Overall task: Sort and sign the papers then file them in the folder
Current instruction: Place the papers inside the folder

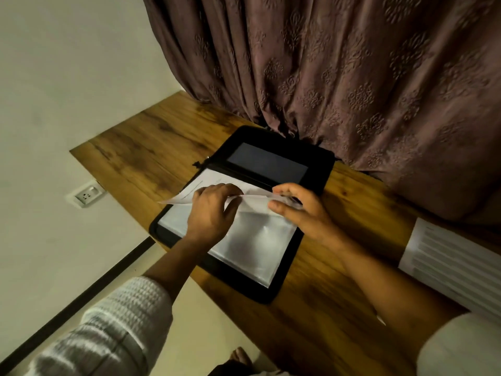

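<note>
Sleeves (116, 327) low in frame lead to mid-frame: left grip (214, 210) pinches a sheet (195, 189), right grip (301, 210) pinches the clear pocket (257, 240) open, likely for filing in the folder (271, 293) on the worktop (325, 308).

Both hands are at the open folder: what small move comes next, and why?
Probably slide the sheet into the clear sleeve: the left hand pinches it at the opening that the right hand holds lifted, and much of the sheet lies outside.

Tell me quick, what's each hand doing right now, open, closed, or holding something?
Left hand: closed, gripping the paper sheet.
Right hand: closed, pinching the plastic sleeve at its top edge.
</note>
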